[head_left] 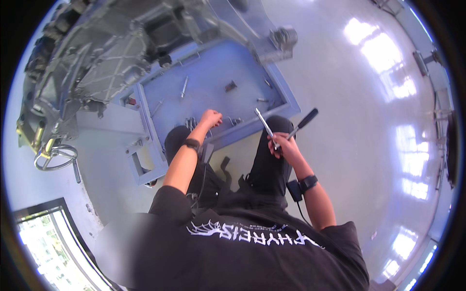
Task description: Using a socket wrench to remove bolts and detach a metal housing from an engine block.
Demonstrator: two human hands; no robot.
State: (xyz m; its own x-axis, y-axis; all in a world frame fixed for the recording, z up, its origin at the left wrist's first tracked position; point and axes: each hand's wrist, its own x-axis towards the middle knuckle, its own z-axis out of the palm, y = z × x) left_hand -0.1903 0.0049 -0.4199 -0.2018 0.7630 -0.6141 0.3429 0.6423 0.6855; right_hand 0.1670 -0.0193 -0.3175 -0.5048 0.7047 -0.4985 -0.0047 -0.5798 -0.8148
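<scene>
One silver bar [264, 124] and one black-handled tool [307, 119] are gripped in the right hand [284, 144], just outside the near right corner of the blue tray [213, 68]. The left hand [211, 118] is curled over the tray's near edge, beside small metal parts [191, 122]; whether it pinches something, I cannot tell.

A line of large, white, stylised capitals [264, 235] ran across the front of the person's black T-shirt [252, 266], upside down in the head view. A white web-like motif [205, 227] stood at its left end as pictured. Beside the capitals, toward the shirt's hem, sat smaller white print [264, 226], too small to read.
</scene>
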